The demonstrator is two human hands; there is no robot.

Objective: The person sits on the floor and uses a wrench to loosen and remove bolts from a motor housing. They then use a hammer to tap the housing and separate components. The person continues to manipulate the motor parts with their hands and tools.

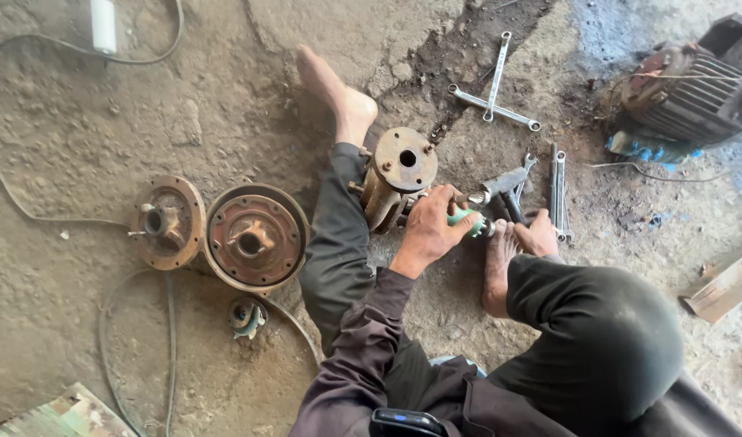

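Here the left hand point(430, 229) is closed around a green-handled tool point(468, 221) beside the rusty housing point(398, 176), which lies on the dirt floor point(80, 129) between 2 bare feet. The right hand point(539, 235) rests near the spanners point(558, 193); its grip I cannot tell.

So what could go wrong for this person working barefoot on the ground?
The rusty round motor housing sits propped between bare feet; if it rolls, toes could be pinched. The left hand presses a green-handled tool against it; a slip might gouge the right hand. Loose steel wrenches invite tripping.
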